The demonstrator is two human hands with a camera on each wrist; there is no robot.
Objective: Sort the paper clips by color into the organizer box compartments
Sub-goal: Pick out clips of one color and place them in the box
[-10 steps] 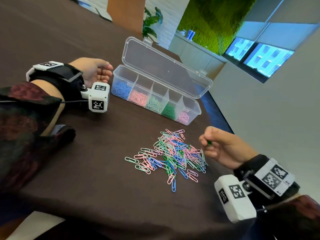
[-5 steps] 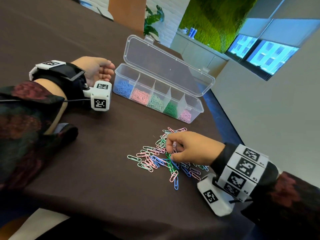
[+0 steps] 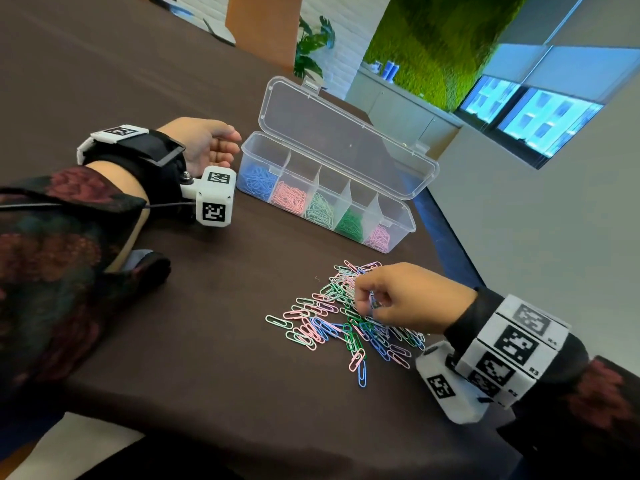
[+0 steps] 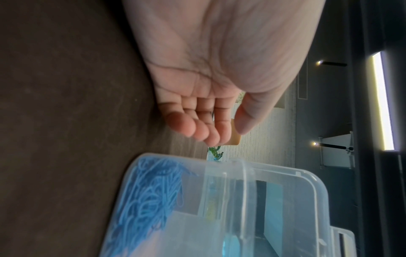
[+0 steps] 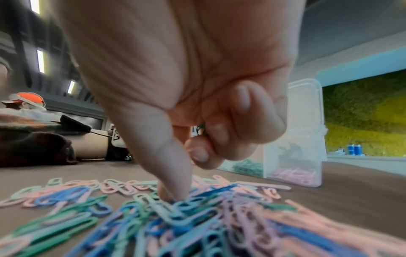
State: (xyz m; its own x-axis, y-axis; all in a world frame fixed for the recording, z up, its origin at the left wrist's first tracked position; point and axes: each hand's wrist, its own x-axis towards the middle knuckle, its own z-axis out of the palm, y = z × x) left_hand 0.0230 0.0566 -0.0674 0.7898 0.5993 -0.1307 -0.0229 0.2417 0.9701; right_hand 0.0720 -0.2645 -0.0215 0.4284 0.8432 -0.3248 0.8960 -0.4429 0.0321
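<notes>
Head view: right hand (image 3: 408, 299) pinches into the clip pile (image 3: 346, 320), green clip (image 5: 201, 129) curled inside; left hand (image 3: 204, 143) relaxed, empty, beside the box (image 3: 398, 202).

Bare table (image 3: 221, 317) between clip pile (image 3: 343, 320) and box (image 3: 398, 230).

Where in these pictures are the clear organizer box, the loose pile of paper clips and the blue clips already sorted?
organizer box (image 3: 394, 216): head view, on its bare front wall.
loose pile of paper clips (image 3: 322, 323): head view, on clips near its middle.
sorted blue clips (image 3: 258, 180): head view, on the heap in the box's leftmost compartment.
</notes>
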